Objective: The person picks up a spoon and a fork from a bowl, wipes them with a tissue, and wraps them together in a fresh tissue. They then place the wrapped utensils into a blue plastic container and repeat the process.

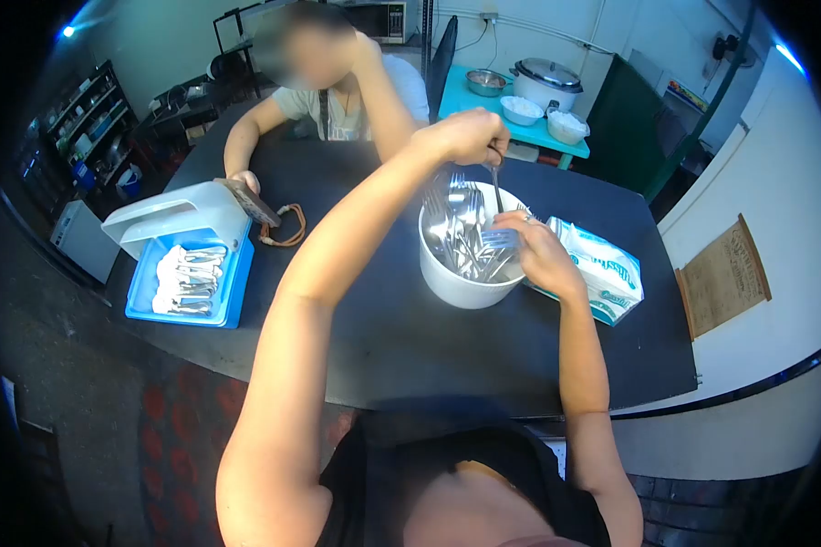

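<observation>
A spill is judged the main risk: the round white plastic bowl (pixel 461 278), packed with upright steel forks (pixel 461 232) and standing at the middle of the dark table (pixel 383 337), could be tipped or dragged if the single steel utensil (pixel 496 187) being lifted at its upper rim were caught in the tangled tines, and neighbouring forks could be pulled out and dropped onto the table. The soft white and teal packet (pixel 602 273), lying just right of the bowl, could also be knocked by the right wrist. The left hand (pixel 470 137) is held raised above the bowl's far rim, arm stretched diagonally up from the lower left of the frame, its fingers closed around the utensil's handle. The right hand (pixel 538 251) is rested on the bowl's right rim, fingers curled over several fork heads. At the left of the frame an open blue plastic box (pixel 192 278) with wrapped cutlery is seen, and another person (pixel 337 91) is seated at the table's far side.
</observation>
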`<state>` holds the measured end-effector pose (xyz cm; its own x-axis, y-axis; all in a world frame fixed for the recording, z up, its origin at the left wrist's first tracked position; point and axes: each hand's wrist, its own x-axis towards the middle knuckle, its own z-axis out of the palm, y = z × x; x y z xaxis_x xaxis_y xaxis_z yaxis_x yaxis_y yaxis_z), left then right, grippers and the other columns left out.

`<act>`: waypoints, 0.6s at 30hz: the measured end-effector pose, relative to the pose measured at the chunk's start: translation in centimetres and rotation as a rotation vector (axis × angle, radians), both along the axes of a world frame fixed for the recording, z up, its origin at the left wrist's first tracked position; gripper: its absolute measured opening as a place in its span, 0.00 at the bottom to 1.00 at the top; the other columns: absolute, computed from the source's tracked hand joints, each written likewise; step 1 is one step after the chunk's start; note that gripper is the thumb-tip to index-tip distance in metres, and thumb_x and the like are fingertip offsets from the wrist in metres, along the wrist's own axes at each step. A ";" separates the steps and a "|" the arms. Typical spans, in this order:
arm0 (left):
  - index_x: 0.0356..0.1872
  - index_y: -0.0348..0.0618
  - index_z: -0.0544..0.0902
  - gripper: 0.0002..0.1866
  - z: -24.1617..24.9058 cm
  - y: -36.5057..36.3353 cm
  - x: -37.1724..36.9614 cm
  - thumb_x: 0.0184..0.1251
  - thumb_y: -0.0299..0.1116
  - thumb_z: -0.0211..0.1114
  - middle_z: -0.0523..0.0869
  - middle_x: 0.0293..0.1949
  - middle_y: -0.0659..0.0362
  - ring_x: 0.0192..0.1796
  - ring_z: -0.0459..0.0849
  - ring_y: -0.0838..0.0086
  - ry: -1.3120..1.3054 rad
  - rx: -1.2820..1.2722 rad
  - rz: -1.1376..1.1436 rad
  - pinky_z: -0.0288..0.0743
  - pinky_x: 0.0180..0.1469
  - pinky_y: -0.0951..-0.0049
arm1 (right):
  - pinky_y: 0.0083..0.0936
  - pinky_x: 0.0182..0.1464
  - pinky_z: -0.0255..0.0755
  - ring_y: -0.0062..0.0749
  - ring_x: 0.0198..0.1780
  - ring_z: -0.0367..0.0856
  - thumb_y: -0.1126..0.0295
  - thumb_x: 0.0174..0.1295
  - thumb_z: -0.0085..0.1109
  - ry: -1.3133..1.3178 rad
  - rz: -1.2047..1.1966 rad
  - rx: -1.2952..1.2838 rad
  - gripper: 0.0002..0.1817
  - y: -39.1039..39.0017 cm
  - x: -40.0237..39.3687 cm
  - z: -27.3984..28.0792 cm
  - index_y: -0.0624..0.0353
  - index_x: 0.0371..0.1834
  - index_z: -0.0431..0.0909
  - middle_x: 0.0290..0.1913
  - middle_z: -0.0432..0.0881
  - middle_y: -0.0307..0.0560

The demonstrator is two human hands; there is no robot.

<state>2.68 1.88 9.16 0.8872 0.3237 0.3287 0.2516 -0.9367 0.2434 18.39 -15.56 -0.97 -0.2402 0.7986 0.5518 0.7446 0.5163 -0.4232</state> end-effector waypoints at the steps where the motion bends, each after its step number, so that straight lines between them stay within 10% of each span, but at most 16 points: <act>1: 0.32 0.38 0.87 0.07 0.6 -0.2 -0.7 0.54 0.30 0.72 0.90 0.31 0.51 0.34 0.89 0.64 0.001 0.013 -0.004 0.80 0.38 0.66 | 0.37 0.51 0.71 0.52 0.49 0.80 0.83 0.52 0.47 0.102 0.033 -0.009 0.21 -0.3 -0.2 1.0 0.63 0.50 0.79 0.41 0.82 0.58; 9: 0.38 0.34 0.83 0.14 2.1 -4.5 -5.1 0.75 0.38 0.63 0.84 0.26 0.64 0.20 0.78 0.85 -0.432 -0.502 -0.065 0.70 0.23 0.84 | 0.21 0.24 0.61 0.20 0.20 0.64 0.55 0.78 0.47 0.809 -0.084 -0.405 0.24 -1.9 -0.5 5.3 0.59 0.68 0.67 0.30 0.77 0.39; 14: 0.41 0.38 0.81 0.15 -0.2 -6.2 -6.3 0.78 0.41 0.58 0.80 0.28 0.66 0.22 0.76 0.85 -0.537 -0.772 -0.060 0.70 0.25 0.84 | 0.17 0.24 0.59 0.20 0.30 0.66 0.68 0.72 0.43 1.329 0.538 -0.568 0.24 0.2 -2.5 4.7 0.65 0.69 0.65 0.48 0.77 0.48; 18: 0.44 0.36 0.82 0.14 -1.5 -6.3 -7.6 0.79 0.38 0.54 0.82 0.31 0.63 0.23 0.76 0.83 -0.589 -0.840 -0.045 0.73 0.27 0.81 | 0.15 0.27 0.64 0.20 0.32 0.68 0.70 0.70 0.49 1.329 0.573 -0.518 0.25 1.4 -4.3 4.9 0.73 0.67 0.69 0.46 0.78 0.43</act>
<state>-4.95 -4.47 7.70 0.6755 0.6205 0.3983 -0.1511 -0.4122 0.8985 14.09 -14.17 3.90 -0.1467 0.9396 0.3092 -0.5448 0.1842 -0.8181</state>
